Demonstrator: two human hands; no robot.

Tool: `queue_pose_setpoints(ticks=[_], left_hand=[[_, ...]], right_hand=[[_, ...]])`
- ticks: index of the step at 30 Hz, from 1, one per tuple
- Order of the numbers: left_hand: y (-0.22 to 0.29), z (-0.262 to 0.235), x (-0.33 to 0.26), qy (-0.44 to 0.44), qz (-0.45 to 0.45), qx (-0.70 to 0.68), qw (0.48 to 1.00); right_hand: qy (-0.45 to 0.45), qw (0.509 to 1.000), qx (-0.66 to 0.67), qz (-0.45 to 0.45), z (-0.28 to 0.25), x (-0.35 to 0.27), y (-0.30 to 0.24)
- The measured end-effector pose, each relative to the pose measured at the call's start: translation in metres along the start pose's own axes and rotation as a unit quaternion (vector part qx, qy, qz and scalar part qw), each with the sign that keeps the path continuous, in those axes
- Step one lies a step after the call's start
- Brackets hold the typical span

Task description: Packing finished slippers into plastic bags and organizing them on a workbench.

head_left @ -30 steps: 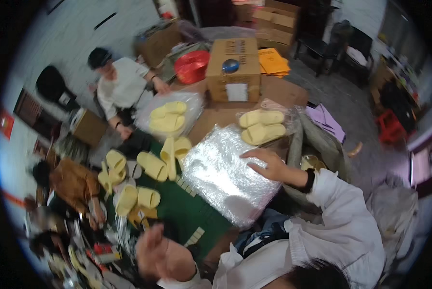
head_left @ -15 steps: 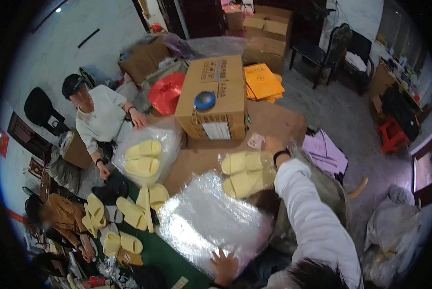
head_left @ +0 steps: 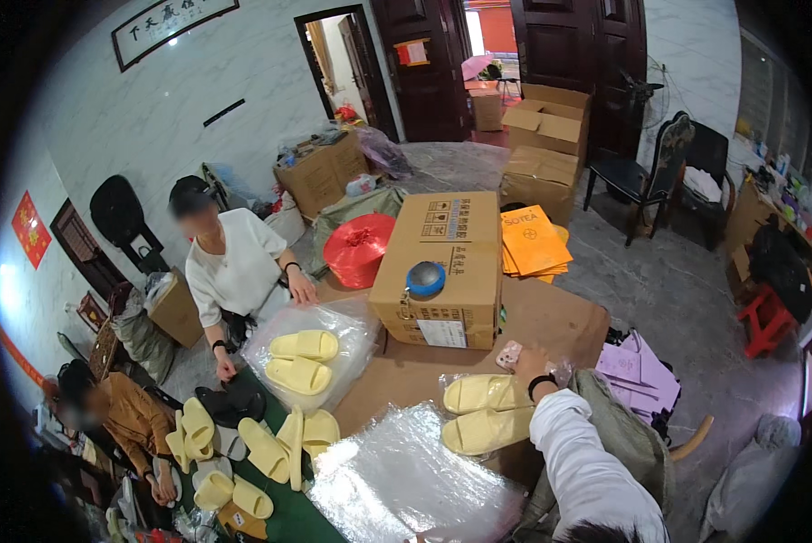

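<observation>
My right hand (head_left: 532,361) reaches across the table at the end of a clear bag holding a pair of pale yellow slippers (head_left: 486,425). Its fingertips are beside a small pink item with dark spots (head_left: 509,354), whose kind I cannot make out. The fingers are too small and partly hidden, so I cannot tell whether they grip anything. A stack of clear plastic bags (head_left: 415,475) lies in front, shiny and flat. My left hand does not show. Further left, another yellow slipper pair (head_left: 301,360) rests on more clear bags.
A brown carton (head_left: 438,271) with a blue round object (head_left: 426,279) stands mid-table, beside a red roll (head_left: 361,249) and orange packets (head_left: 534,242). Loose yellow slippers (head_left: 263,450) lie on green cloth. A co-worker in white (head_left: 234,262) stands left; another in brown (head_left: 134,425) sits nearby.
The view has tilted up, so the table sits lower in it. My left hand, spread on the plastic bags before, has left the picture. My right hand stays near the pink item.
</observation>
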State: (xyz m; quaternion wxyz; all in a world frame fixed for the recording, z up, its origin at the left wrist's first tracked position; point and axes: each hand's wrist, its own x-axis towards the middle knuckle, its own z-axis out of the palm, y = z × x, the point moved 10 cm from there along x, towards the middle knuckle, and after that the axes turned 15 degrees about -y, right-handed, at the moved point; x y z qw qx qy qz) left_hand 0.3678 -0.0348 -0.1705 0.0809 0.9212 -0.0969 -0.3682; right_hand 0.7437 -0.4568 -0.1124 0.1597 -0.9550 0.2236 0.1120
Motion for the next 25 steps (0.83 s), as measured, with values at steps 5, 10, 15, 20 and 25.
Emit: queue_pose_setpoints(ticks=[5,10,15,20,25], left_hand=[[0.014,-0.028,0.015,0.025,0.018,0.009,0.999],[0.026,-0.06,-0.01,0.029,0.029,0.008,0.999],[0.078,-0.183,-0.058,0.171,0.212,-0.264,0.925],[0.115,-0.29,-0.139,0.271,0.373,-0.456,0.762],[0.071,-0.288,-0.17,0.054,0.412,-0.835,0.361]], right_hand=[[-0.035,0.997,0.05,-0.045,-0.012,0.018,0.021],[0.175,0.969,0.105,-0.14,-0.092,-0.06,-0.002],[0.384,0.861,0.103,-0.316,-0.203,-0.257,-0.061],[0.237,0.79,0.219,-0.52,-0.202,-0.444,-0.169],[0.177,0.824,0.181,-0.507,-0.182,-0.533,-0.247]])
